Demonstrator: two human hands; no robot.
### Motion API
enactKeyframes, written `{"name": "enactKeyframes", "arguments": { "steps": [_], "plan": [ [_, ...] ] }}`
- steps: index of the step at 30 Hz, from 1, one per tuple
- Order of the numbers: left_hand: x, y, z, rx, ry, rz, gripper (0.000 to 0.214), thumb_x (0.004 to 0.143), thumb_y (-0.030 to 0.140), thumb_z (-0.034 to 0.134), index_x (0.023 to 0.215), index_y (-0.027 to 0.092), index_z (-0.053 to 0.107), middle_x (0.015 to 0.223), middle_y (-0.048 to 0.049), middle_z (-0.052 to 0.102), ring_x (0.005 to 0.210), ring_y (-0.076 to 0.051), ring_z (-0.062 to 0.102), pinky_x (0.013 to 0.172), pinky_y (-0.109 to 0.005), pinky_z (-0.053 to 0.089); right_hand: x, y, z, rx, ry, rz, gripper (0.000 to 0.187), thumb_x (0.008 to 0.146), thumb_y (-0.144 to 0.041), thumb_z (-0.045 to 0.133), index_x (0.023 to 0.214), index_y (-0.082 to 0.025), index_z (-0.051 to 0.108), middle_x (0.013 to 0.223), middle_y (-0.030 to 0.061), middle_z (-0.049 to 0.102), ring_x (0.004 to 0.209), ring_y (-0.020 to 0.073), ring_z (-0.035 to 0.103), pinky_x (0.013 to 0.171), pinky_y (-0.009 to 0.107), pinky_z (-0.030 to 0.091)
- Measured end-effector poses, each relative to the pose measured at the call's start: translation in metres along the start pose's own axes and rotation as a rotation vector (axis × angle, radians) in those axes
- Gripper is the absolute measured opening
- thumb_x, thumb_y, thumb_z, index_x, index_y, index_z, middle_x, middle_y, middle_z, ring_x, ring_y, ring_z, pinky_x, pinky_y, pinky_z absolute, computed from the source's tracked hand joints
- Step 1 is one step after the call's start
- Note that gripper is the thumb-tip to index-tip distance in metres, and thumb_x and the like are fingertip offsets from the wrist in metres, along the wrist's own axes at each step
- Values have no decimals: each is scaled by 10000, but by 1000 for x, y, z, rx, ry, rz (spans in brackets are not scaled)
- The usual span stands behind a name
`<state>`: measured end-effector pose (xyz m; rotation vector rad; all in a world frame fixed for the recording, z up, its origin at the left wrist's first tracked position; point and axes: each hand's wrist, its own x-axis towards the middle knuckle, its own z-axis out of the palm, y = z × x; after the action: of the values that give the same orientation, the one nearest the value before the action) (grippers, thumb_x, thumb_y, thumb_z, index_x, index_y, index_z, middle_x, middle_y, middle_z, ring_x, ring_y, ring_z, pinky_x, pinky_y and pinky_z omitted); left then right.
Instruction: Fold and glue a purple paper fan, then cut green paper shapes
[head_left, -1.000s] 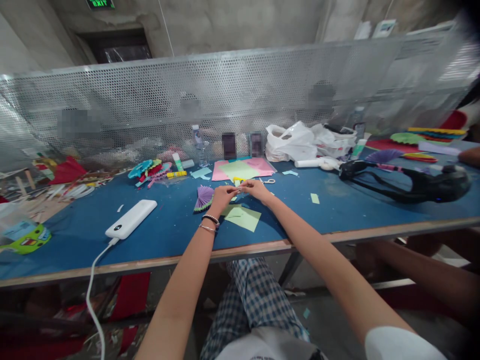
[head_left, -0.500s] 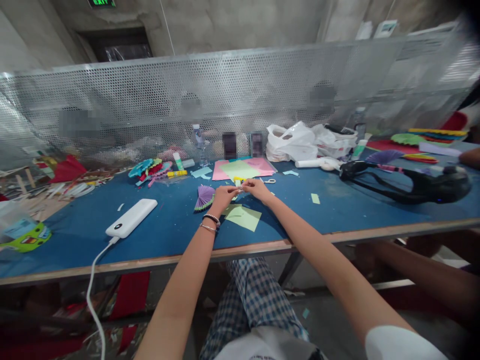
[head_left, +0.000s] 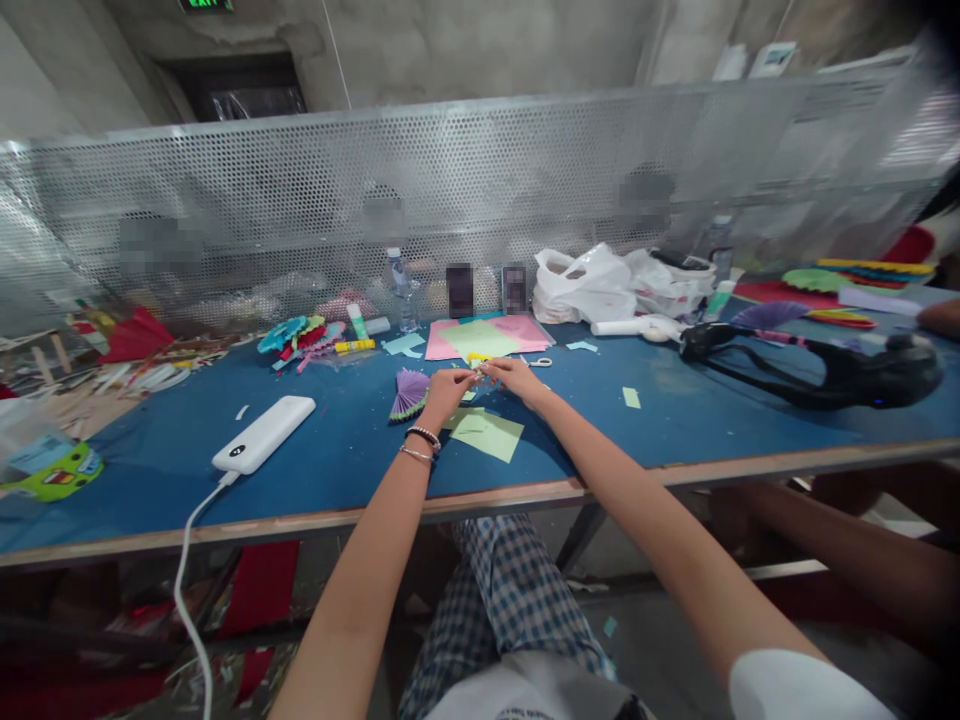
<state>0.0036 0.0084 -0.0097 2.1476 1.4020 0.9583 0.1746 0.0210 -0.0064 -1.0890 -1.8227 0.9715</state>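
My left hand point(head_left: 450, 387) and my right hand point(head_left: 512, 377) meet over the middle of the blue table, fingertips pinched close together. Something small and pale is between them, too tiny to name. Just left of my left hand lies a purple pleated paper fan point(head_left: 409, 394) with a green edge. Light green paper sheets point(head_left: 491, 435) rest on the table nearer me, below my hands. Past my fingers are a yellow glue stick point(head_left: 478, 358), partly hidden, and scissors point(head_left: 540, 362) with white handles. Behind these lies a stack of pink sheets point(head_left: 442, 342) with a green sheet point(head_left: 480, 337) on top.
A white power bank point(head_left: 265, 435) with a cable lies at left. Colourful paper pieces point(head_left: 300, 338), a glue stick point(head_left: 355, 321) and a water bottle point(head_left: 403, 295) stand further back. White plastic bags point(head_left: 581, 285) and a black head strap device point(head_left: 810, 365) are at right, near another person's arm point(head_left: 847, 540).
My fingers have shifted very slightly at the pinch, and the right fingers look a little more spread. Everything else on the table stays in place.
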Motion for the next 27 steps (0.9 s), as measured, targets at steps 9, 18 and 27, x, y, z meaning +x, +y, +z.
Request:
{"name": "enactKeyframes", "arguments": {
  "steps": [9,18,27],
  "plan": [
    [-3,0,3,35,6,48,270,869,362,493,945,122,592,930,-48,618,837,-157,594,769,-354,491,2,4,2,-69,16,2,254,861,-333,514,994,-124,570,960,44,598,817,137,587,714,318,503],
    [-2,-1,6,24,12,26,248,858,346,514,932,123,594,928,-48,616,837,-155,591,767,-352,490,6,10,6,-137,103,-27,249,858,-332,519,981,-124,575,956,40,598,818,140,586,716,319,501],
    [-2,7,2,-160,-6,-11,278,862,355,507,970,112,587,918,-43,618,810,-157,601,726,-336,506,9,10,3,-167,164,-106,236,866,-316,509,1003,-133,567,985,49,591,840,139,581,734,326,499]
  ]
}}
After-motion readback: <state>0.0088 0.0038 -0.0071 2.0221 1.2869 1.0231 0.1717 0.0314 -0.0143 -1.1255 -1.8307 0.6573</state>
